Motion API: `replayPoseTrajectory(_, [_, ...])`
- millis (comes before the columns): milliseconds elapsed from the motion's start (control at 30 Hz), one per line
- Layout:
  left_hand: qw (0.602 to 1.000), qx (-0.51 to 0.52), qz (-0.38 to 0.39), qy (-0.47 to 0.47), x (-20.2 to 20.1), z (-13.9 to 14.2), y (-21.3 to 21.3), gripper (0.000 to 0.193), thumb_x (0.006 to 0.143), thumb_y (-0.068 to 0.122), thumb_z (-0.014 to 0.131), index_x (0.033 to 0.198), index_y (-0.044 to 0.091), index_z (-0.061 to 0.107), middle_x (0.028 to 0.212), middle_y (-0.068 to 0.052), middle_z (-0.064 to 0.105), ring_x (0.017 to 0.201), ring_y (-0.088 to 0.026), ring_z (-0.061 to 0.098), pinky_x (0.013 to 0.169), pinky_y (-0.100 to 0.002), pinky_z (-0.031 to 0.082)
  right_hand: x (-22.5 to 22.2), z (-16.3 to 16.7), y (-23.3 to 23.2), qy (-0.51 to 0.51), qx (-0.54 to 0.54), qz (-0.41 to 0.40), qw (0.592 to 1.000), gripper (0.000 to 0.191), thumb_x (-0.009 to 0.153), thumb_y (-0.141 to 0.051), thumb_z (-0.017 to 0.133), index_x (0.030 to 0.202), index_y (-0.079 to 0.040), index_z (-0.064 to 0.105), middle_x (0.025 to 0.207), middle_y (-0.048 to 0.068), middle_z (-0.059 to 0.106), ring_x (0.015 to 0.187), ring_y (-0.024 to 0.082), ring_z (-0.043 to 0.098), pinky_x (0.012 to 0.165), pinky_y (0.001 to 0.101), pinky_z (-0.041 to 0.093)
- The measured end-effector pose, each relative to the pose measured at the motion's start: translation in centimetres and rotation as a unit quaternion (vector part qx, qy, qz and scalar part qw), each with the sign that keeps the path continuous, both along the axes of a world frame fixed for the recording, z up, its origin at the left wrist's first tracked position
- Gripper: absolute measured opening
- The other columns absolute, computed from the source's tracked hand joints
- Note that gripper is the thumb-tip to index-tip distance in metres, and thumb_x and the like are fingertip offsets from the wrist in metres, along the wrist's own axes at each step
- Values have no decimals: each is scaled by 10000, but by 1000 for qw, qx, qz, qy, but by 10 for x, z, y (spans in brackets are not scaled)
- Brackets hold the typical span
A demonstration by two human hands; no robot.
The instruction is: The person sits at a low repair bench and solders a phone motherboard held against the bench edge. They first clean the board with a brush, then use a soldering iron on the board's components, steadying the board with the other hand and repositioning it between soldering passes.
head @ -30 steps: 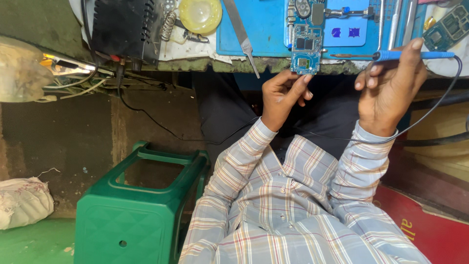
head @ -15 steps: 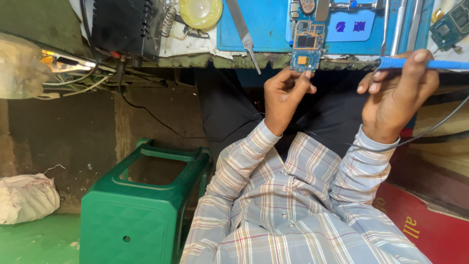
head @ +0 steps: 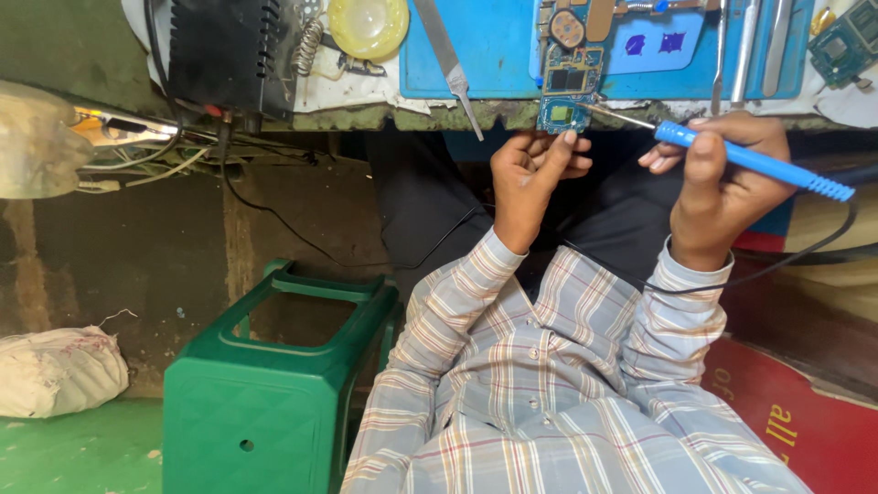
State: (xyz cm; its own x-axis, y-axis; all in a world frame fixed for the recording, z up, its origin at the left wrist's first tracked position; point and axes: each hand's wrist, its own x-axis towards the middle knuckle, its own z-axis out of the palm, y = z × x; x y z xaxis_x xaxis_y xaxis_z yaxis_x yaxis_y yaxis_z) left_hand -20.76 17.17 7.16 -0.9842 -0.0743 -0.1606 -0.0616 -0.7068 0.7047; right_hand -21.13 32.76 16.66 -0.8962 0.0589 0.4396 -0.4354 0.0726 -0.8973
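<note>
My right hand [head: 727,187] is closed around the blue soldering iron [head: 754,162], thumb and fingers pinching the handle near its front end; the metal tip reaches the lower end of the circuit board [head: 569,64]. My left hand [head: 530,174] is loosely curled and holds nothing; its index fingertip presses against the bench edge just below the board's lower end.

Location: the board lies flat on the blue mat [head: 494,46], its lower end overhanging the bench edge. Relative to the board, a pair of tweezers [head: 448,59] lies to its left, a yellow dish [head: 368,25] farther left, and several slim metal tools [head: 745,46] to its right. A green stool [head: 274,384] stands well below and left of the board.

Handling, by judgement: the board is light, thin, stiff and fragile. Take it by its bare edges only, never across the components. The iron is light and rigid; grip the blue handle only. The trailing cable [head: 823,247] may tug at the iron.
</note>
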Motion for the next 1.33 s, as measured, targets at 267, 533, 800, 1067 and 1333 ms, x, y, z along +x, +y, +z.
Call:
replayPoseTrajectory(267, [1000, -7, -11, 3, -1, -2, -2, 273, 1030, 139, 687, 1147, -102, 636, 1082, -214, 738, 889, -224, 750, 746, -356, 645, 4, -4, -4, 3, 26, -14, 1000, 402, 1170, -271, 685, 1117, 82, 501, 940, 188, 611, 726, 267, 692, 670, 339, 608])
replayPoseTrajectory(533, [1000, -15, -13, 9, -2, -3, -3, 299, 1022, 153, 699, 1161, -104, 638, 1096, -221, 737, 896, -232, 752, 732, -353, 642, 0, -8, -10, 16, 9, -19, 1000, 399, 1164, -291, 674, 1153, 68, 500, 930, 185, 608, 710, 262, 690, 659, 345, 615])
replayPoseTrajectory(800, [999, -24, -16, 13, -3, -2, -4, 313, 1024, 161, 698, 1171, -109, 639, 1090, -221, 737, 897, -230, 750, 730, -349, 641, -4, -9, -8, 17, 4, -17, 1000, 439, 1168, -321, 661, 1092, 72, 481, 856, 186, 612, 686, 252, 676, 671, 367, 631])
replayPoseTrajectory(1067, [1000, -24, -14, 14, -3, -2, -4, 303, 1020, 153, 701, 1156, -111, 638, 1080, -223, 737, 895, -235, 755, 723, -353, 646, -3, -16, -5, 5, 1, -15, 1000, 428, 1190, -319, 641, 1110, 66, 471, 828, 197, 618, 669, 244, 660, 677, 375, 633])
replayPoseTrajectory(1333, [1000, -21, -14, 15, -3, -3, -4, 294, 1020, 142, 699, 1170, -103, 636, 1090, -219, 735, 899, -233, 752, 725, -350, 645, -4, -25, -1, 6, -43, -14, 999, 451, 1182, -340, 670, 1110, 61, 475, 820, 210, 611, 640, 248, 641, 657, 393, 631])
